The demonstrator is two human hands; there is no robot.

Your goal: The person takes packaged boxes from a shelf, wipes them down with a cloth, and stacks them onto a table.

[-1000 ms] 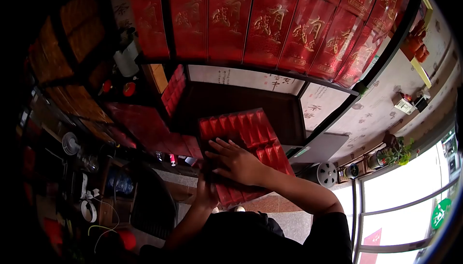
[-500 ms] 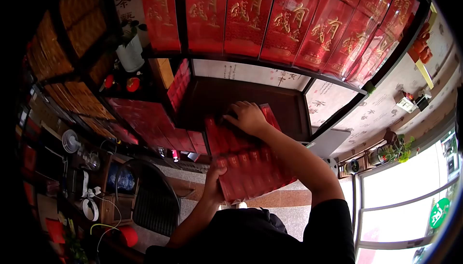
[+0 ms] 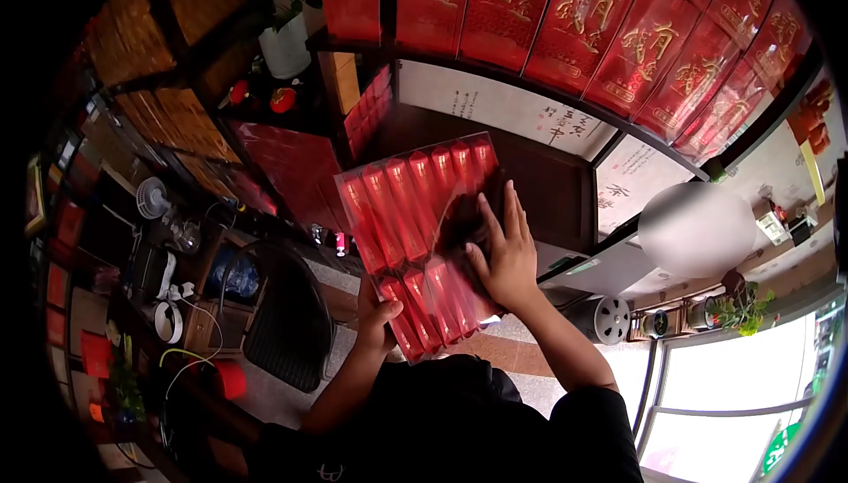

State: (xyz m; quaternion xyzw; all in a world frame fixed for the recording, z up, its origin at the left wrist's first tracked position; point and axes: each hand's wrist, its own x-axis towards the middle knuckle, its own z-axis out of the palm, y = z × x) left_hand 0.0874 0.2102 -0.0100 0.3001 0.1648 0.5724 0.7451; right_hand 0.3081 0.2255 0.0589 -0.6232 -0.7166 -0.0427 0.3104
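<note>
A clear-wrapped pack of red boxes (image 3: pixel 415 218) with gold marks is held tilted in front of my body. My left hand (image 3: pixel 378 320) grips its lower left edge, the thumb over the front and the other fingers hidden. At the pack's right side is my right hand (image 3: pixel 511 258), its fingers stretched out and apart, seemingly resting against the wrap. Behind the pack lies a dark shelf compartment (image 3: pixel 548 192) with a pale printed back panel.
Large red boxes (image 3: pixel 565 19) with gold characters line the shelf above. A white pot (image 3: pixel 287 46) with a plant stands at left, near red ornaments (image 3: pixel 283 100). Below left are a black chair (image 3: pixel 287 324) and a fan (image 3: pixel 153 198). Windows (image 3: pixel 733 377) are at right.
The pack has come up and out from the shelf, tilting to show its front. My right hand has moved from its top to its right side. The view has shifted.
</note>
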